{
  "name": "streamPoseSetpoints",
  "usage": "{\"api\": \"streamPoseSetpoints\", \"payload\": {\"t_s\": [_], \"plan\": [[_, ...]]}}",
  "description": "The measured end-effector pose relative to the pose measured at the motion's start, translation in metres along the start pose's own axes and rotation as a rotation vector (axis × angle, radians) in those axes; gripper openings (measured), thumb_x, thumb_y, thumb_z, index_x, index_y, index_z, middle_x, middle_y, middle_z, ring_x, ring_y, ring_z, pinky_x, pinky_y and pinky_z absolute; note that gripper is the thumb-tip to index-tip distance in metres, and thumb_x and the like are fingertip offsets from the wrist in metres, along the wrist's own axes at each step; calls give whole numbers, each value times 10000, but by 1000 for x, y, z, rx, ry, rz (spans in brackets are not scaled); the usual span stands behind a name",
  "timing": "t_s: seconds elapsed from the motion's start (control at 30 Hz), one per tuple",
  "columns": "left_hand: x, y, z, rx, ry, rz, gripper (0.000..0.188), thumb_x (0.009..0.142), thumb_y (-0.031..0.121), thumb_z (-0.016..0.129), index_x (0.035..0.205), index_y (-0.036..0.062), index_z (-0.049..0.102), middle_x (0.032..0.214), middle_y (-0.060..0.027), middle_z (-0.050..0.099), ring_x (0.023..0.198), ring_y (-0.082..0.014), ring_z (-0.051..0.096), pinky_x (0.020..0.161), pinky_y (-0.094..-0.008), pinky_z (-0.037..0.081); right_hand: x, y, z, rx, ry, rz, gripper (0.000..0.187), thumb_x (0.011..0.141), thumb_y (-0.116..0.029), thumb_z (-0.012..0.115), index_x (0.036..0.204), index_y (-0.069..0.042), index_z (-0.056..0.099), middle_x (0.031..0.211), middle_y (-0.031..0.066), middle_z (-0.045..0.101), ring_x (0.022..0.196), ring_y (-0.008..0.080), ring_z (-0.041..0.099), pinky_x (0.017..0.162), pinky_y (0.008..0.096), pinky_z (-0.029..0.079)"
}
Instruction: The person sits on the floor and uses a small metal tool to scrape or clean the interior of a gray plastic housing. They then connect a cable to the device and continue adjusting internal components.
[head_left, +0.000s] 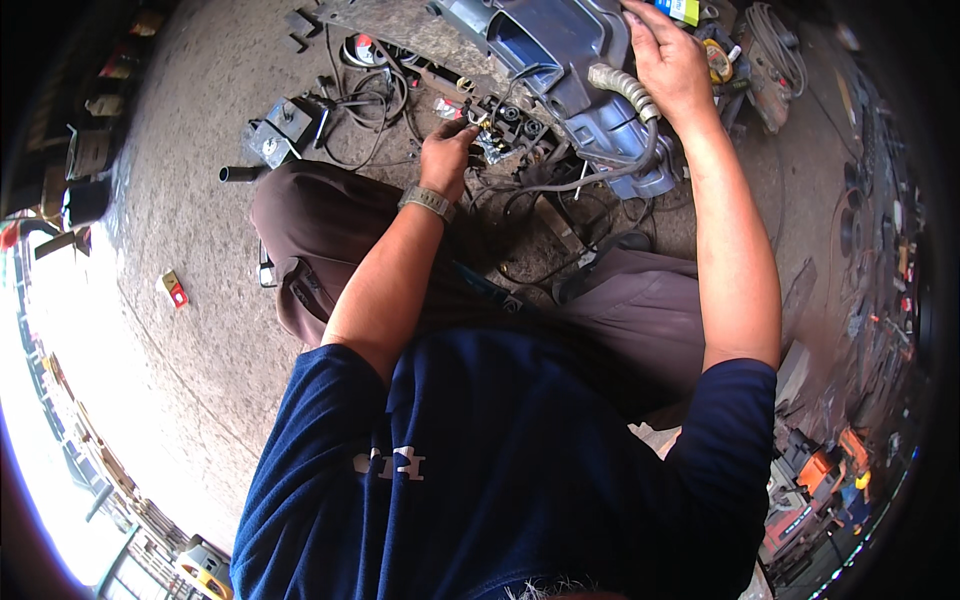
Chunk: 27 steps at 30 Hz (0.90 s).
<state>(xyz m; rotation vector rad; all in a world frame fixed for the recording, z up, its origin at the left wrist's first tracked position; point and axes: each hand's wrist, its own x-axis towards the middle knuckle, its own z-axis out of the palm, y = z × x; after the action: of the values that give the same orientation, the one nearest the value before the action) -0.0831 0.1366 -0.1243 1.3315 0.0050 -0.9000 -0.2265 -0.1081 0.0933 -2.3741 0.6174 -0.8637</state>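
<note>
A blue-grey machine housing (580, 75) stands tilted on the floor in front of me. A ribbed light-coloured cable sleeve (622, 88) runs along it to a grey cable. My right hand (672, 68) grips the housing's upper right edge, with some fingers hidden beyond the rim. Over a cluster of small dark parts and wires (515, 125), my left hand (447, 158) is closed, thumb and fingertips together. Whatever it pinches is too small to make out. A small clear plastic bag (494, 148) lies beside those fingers.
Looped dark cables (375, 110) and a metal block (285, 130) lie left of my left hand. A short black tube (240, 174) is near my knee. At far right sits a coiled cable (775, 45); a red-and-tan small box (175, 289) lies at left. Orange-and-black tools (815, 470) are at lower right.
</note>
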Motion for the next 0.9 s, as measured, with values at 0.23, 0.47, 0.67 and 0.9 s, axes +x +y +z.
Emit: {"api": "streamPoseSetpoints", "payload": {"t_s": [0.23,0.47,0.67,0.9], "plan": [[4,-9,-10,-97,22,-3,313,1010,60,692,1312,-22,670,1100,-82,750,883,-170,692,755,-307,549,0,3,2,-66,13,18,263,1055,-156,617,1248,-25,737,1156,191,789,1075,303,769,941,364,585],[-7,0,-7,-215,33,-84,196,1027,63,664,1213,2,682,1027,-64,724,829,-184,669,737,-319,550,1,2,1,-37,-1,-14,269,1063,-160,597,1250,-27,737,1164,192,787,1086,307,765,951,366,583],[-7,1,-10,-285,96,-118,137,996,21,650,1098,-70,661,948,-114,696,765,-234,672,676,-372,555,2,-1,2,-15,-18,18,272,1065,-159,593,1267,-40,731,1169,190,786,1080,299,766,949,363,583],[-10,7,-5,-371,131,-128,105,984,23,624,1037,-58,662,902,-136,678,734,-260,656,633,-384,535,2,1,2,-33,-15,13,267,1066,-156,595,1266,-47,733,1164,181,789,1070,295,768,941,361,585]]}}
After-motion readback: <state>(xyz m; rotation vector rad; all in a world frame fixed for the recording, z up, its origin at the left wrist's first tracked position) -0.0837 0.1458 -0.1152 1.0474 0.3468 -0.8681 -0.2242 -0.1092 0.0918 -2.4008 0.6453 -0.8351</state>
